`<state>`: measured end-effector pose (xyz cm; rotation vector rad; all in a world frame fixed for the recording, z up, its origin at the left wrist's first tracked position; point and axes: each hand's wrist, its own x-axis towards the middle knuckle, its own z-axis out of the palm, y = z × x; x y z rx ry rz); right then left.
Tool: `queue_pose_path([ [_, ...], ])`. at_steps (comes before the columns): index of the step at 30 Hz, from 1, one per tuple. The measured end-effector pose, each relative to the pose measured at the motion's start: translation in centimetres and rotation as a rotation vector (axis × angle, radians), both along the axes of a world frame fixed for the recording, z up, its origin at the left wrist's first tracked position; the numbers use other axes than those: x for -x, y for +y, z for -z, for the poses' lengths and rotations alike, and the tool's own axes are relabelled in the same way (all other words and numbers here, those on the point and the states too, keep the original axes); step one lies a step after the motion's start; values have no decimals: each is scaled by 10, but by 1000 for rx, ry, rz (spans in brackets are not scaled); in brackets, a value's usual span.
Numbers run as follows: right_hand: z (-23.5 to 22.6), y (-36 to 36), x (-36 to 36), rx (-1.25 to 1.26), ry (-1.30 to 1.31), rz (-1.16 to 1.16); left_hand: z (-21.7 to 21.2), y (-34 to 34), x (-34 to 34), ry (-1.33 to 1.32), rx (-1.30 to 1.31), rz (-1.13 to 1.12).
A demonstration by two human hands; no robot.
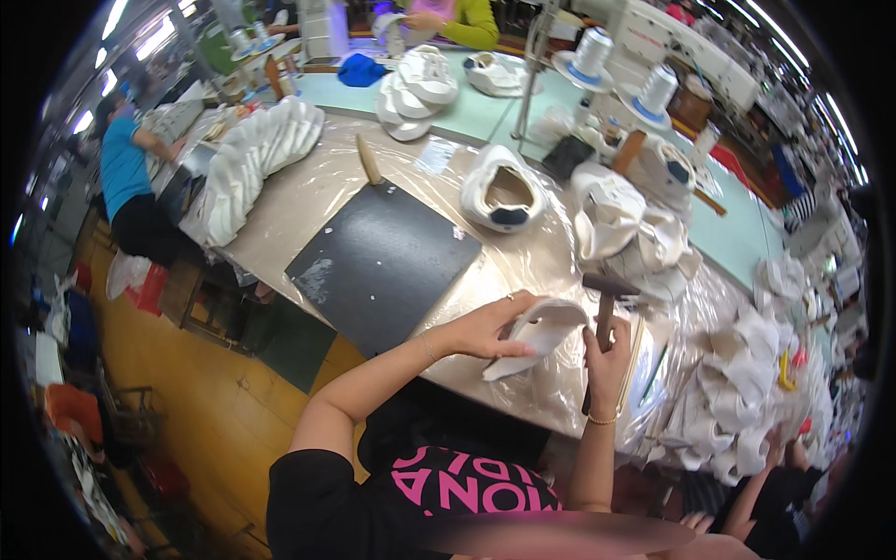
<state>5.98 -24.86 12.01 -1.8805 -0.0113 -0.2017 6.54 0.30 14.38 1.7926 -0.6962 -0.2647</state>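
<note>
My left hand (pixel 490 329) is closed on the edge of a white shoe upper (pixel 553 329), its thumb on the near side. The upper is curved and tilted, held above the front of the plastic-covered table. My right hand (pixel 609 355) grips the wooden handle of a hammer (pixel 607 308), its dark head up. Its fingertips come close to the right edge of the upper; whether they touch I cannot tell. Left of the hands lies a square black board (pixel 383 266) with pale scuffs. Beyond the hands sits a white shoe upper with a dark patch (pixel 504 191).
A curved horn-like piece (pixel 368 161) stands at the board's far corner. Stacked white uppers (pixel 261 154) line the far left; heaped pieces (pixel 742 392) cover the right. Thread cones (pixel 590 54) stand behind. Co-workers sit at the left (pixel 126 163), across the table and at the lower right.
</note>
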Motion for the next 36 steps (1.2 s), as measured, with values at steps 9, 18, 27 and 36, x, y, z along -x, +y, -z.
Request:
queue_pose_path([
  [9,9,-32,22,-329,64,149,29,-18,2,19,210,-105],
  [18,-5,-16,22,-329,48,123,18,-19,2,105,390,-317],
  [27,15,14,26,268,-80,-29,8,-7,-84,112,93,-496],
  [36,23,43,20,395,-226,-48,3,-21,-75,59,108,-505],
])
